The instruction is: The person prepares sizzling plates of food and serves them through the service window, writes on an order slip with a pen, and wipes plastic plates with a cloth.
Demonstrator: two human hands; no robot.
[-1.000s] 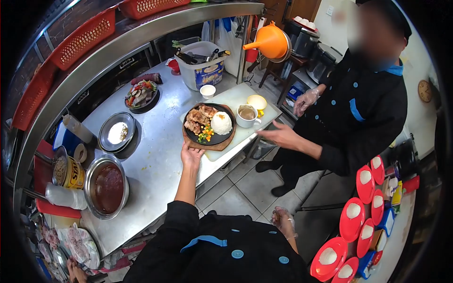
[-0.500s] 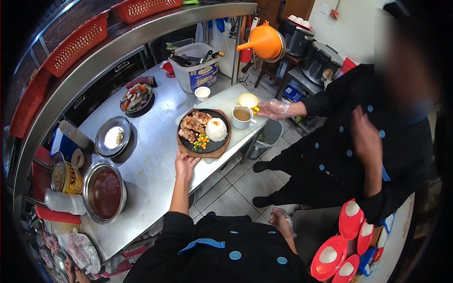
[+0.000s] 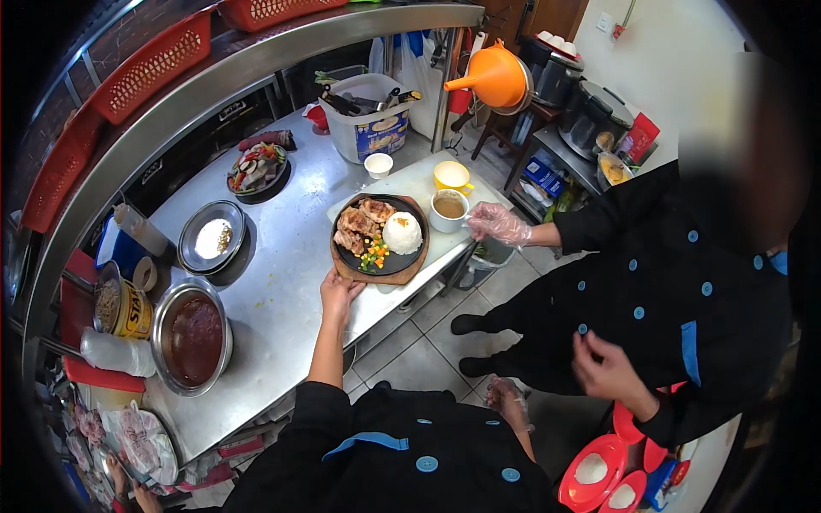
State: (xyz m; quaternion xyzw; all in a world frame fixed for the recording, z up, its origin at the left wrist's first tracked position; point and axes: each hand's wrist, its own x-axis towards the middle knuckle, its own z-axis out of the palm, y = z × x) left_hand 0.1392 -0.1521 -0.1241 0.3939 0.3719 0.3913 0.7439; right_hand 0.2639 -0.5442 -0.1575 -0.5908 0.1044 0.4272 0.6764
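My bare left hand (image 3: 339, 295) grips the near edge of a wooden serving board (image 3: 393, 276). A black sizzling plate (image 3: 345, 256) rests on that board, bearing browned meat (image 3: 363, 224), a mound of white rice (image 3: 402, 232) and diced mixed vegetables (image 3: 375, 253). Down by my waist, my gloved right hand (image 3: 510, 402) has loosely curled fingers, with nothing visible in them. Beside the plate stands a white cup of brown sauce (image 3: 447, 210); a co-worker's gloved hand (image 3: 499, 224) is at its handle. A yellow cup (image 3: 453, 176) sits just behind.
The white cutting board (image 3: 419, 185) lies at the counter's right edge. A bowl of dark red sauce (image 3: 195, 342), a metal bowl (image 3: 211, 238) and a vegetable dish (image 3: 258, 169) stand leftward. The co-worker (image 3: 650, 274) stands close on my right, above red plates (image 3: 592, 470).
The co-worker's gloved hand has gone from the yellow cup to the white cup's handle. Their bare hand has dropped from chest to waist height. My hands have barely moved.
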